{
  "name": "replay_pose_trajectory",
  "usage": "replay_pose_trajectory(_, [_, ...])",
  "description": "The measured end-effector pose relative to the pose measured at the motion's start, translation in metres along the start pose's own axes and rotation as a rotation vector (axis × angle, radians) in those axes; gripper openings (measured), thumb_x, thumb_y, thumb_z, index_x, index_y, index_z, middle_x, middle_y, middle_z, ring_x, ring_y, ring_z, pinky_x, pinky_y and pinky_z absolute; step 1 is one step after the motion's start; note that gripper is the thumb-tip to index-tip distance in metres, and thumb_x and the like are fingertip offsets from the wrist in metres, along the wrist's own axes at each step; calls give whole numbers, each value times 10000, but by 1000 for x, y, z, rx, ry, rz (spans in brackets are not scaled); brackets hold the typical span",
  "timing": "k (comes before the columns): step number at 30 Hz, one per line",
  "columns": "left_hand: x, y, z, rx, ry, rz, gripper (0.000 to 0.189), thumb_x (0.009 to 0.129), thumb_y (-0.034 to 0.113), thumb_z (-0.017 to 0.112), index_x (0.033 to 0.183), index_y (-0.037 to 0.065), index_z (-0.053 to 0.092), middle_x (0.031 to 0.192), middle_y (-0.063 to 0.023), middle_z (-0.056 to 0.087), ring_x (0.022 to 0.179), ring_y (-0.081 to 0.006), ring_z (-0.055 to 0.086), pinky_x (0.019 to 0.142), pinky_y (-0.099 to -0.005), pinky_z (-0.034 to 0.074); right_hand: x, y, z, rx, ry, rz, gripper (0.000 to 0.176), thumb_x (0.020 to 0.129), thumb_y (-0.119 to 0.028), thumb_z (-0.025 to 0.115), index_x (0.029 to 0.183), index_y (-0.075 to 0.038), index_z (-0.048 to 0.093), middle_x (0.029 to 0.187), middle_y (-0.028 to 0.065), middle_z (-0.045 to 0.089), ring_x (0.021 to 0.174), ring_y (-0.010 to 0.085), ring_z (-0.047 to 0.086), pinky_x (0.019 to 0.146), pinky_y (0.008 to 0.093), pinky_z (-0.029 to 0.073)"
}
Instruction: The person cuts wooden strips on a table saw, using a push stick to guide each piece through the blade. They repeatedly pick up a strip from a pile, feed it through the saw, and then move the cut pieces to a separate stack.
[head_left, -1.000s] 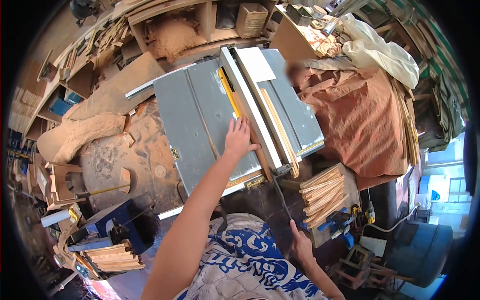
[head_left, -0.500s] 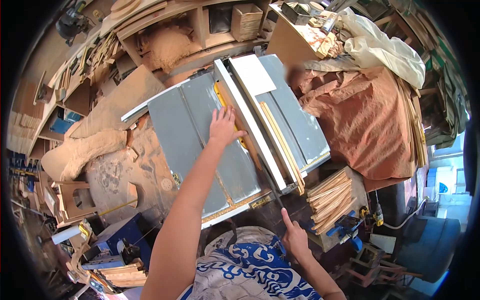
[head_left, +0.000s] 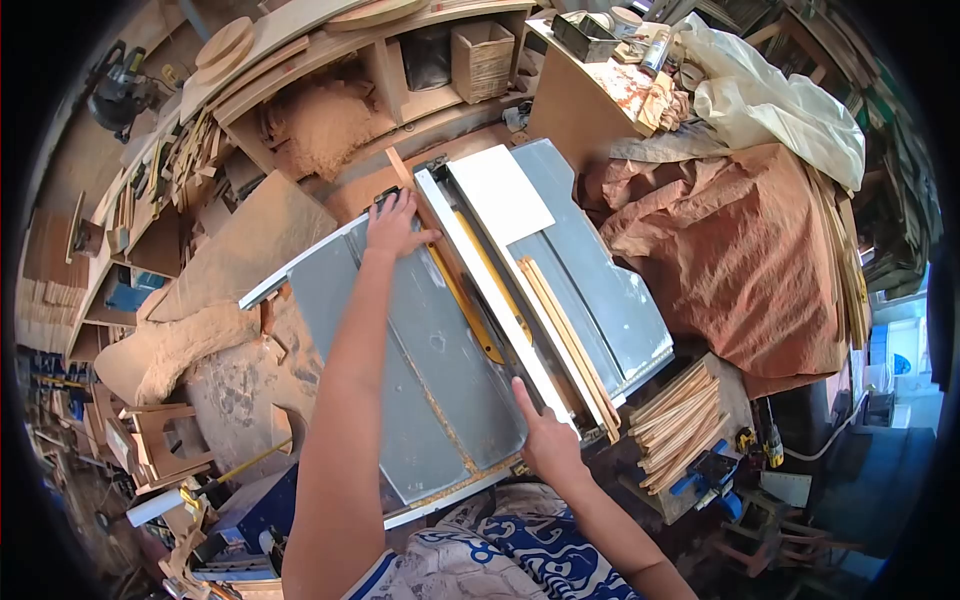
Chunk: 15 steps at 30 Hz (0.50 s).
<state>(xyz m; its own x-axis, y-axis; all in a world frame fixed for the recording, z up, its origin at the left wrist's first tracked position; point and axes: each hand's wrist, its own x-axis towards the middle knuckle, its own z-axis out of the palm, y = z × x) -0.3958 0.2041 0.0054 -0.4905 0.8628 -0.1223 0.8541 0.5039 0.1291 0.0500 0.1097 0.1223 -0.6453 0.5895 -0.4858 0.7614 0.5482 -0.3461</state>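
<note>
A grey table saw with a long white rip fence lies in front of me. At its far end my left hand rests with fingers stretched, thumb touching a narrow wooden strip. That strip runs along the fence and sticks out past the far edge. Closer to me, my right hand has its index finger extended and the others curled round what appears to be a thin dark stick beside the fence. A yellow-edged insert shows next to it. I cannot make out the blade.
Right of the fence lie thin wooden strips and a white board. A pile of cut strips sits at the near right. Brown cloth covers something on the right. Sawdust fills a far shelf.
Both hands have moved forward, the left to the saw's far end and the right over its near edge. The wooden strip has slid forward past the far edge. The view has shifted slightly.
</note>
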Motion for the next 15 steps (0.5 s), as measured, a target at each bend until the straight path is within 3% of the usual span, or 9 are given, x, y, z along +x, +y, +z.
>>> replay_pose_trajectory(1, [12, -8, 1, -38, 5, -29, 1100, 839, 769, 665, 1653, 106, 338, 1750, -97, 253, 1608, -296, 234, 1284, -576, 206, 15, -2, -1, 20, 9, -21, 1065, 812, -12, 662, 1704, -308, 161, 928, 268, 653, 766, 463, 699, 706, 535, 576])
replay_pose_trajectory(2, [22, -15, 0, -67, 48, -58, 1097, 839, 743, 684, 1653, 98, 333, 1681, -131, 400, 1547, -329, 371, 1255, -542, 299, 31, -7, -6, 24, 14, -16, 1065, 812, -12, 662, 1704, -308, 161, 928, 268, 653, 766, 463, 699, 706, 535, 576])
replay_pose_trajectory(6, [84, -54, 19, -345, -45, -164, 1032, 877, 663, 709, 1660, 110, 326, 1582, -165, 528, 1437, -347, 523, 1168, -493, 403, 98, -22, -19, 10, 57, -126, 1093, 809, -51, 725, 1706, -249, 132, 960, 259, 678, 785, 439, 720, 691, 509, 591])
replay_pose_trajectory(8, [120, -71, 65, -814, 117, -206, 912, 935, 446, 723, 1662, 82, 309, 1408, -189, 664, 1203, -347, 690, 1026, -479, 513, 117, -29, -26, -4, 55, -142, 1055, 841, -84, 728, 1703, -230, 137, 974, 261, 687, 803, 426, 738, 695, 499, 607])
replay_pose_trajectory(9, [132, -71, 78, -812, 120, -202, 912, 935, 446, 723, 1662, 82, 309, 1408, -189, 664, 1203, -347, 690, 1026, -479, 513, 123, -33, -29, 22, 26, -138, 1027, 857, -89, 711, 1700, -194, 135, 985, 272, 692, 817, 435, 735, 710, 509, 601])
replay_pose_trajectory(11, [151, -72, 94, -1049, 291, -446, 799, 970, 256, 680, 1656, 62, 321, 1242, -151, 716, 971, -276, 721, 862, -423, 565, 119, -35, -40, 50, 1, -134, 999, 873, -95, 693, 1698, -159, 133, 997, 282, 698, 830, 445, 731, 725, 519, 595])
replay_pose_trajectory(12, [154, -72, 87, -1049, 293, -447, 799, 970, 256, 680, 1656, 62, 321, 1242, -151, 716, 971, -276, 721, 862, -423, 565, 101, -31, -49, 139, 34, -142, 957, 889, -96, 673, 1688, -132, 148, 1013, 282, 706, 847, 454, 724, 751, 529, 586])
replay_pose_trajectory(13, [147, -76, 78, -1279, 423, -538, 723, 986, 188, 628, 1641, 56, 352, 1175, -120, 709, 906, -236, 691, 806, -386, 563, 84, -21, -53, 226, 56, -152, 915, 906, -98, 653, 1679, -105, 163, 1028, 282, 715, 864, 463, 717, 776, 539, 577])
replay_pose_trajectory(15, [108, -88, 51, -1499, 572, -653, 657, 1003, 121, 576, 1626, 50, 383, 1107, -88, 703, 841, -196, 661, 751, -349, 562, 61, 14, -53, 369, 119, 16, 692, 928, -115, 648, 1578, -82, 413, 1058, 257, 729, 904, 460, 709, 820, 534, 560])
